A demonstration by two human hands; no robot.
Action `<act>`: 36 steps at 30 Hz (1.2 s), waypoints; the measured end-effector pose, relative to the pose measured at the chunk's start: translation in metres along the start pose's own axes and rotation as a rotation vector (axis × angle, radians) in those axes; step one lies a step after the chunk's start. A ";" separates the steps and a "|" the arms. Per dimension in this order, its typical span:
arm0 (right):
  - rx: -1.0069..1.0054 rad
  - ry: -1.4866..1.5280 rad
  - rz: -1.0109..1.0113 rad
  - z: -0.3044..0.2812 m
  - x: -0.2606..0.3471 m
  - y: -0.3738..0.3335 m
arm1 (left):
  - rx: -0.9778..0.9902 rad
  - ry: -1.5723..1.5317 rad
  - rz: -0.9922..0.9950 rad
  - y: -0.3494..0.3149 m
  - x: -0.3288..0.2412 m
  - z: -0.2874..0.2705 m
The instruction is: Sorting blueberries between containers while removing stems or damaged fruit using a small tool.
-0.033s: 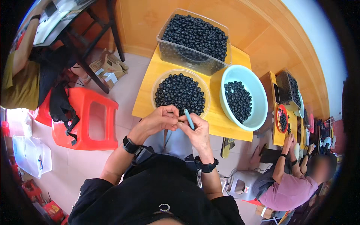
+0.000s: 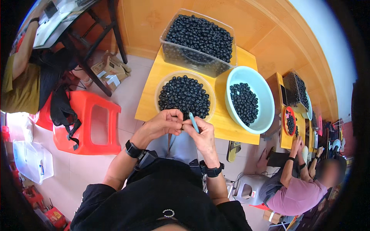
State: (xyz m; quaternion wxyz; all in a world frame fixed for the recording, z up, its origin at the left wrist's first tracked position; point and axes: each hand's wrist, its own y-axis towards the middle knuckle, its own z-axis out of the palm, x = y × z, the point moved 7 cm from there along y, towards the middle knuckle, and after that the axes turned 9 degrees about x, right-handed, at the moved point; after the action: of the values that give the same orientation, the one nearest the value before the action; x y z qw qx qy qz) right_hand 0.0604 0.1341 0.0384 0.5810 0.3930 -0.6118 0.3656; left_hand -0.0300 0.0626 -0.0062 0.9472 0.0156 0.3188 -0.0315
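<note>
My left hand (image 2: 163, 125) and my right hand (image 2: 204, 138) meet at the fingertips, just in front of the near edge of a yellow table (image 2: 148, 104). A slim light-blue pen-shaped tool (image 2: 194, 123) slants up out of my right hand, which is closed round it. The fingers of my left hand are pinched together against the right fingertips; whatever they hold is too small and hidden to name. Right beyond my hands stands a round clear tub (image 2: 211, 91) with a heap of small black round pieces (image 2: 184, 92), some showing a hole.
Behind the tub is a clear rectangular bin (image 2: 200, 63) full of the same pieces. A pale turquoise basin (image 2: 266, 92) with more stands at right. A red stool (image 2: 86, 123) with a black bag (image 2: 63, 107) is at left. Other people (image 2: 296, 194) sit nearby at similar work.
</note>
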 end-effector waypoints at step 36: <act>-0.479 -0.566 0.033 -0.091 -0.007 -0.027 | -0.474 1.794 -0.033 0.012 -0.021 -0.019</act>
State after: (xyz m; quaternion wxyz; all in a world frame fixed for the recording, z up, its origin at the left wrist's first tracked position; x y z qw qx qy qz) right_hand 0.1235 0.2052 0.0361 0.4583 0.3216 -0.8227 0.0983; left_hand -0.0571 0.0764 -0.0088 0.3238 -0.1646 0.9306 0.0448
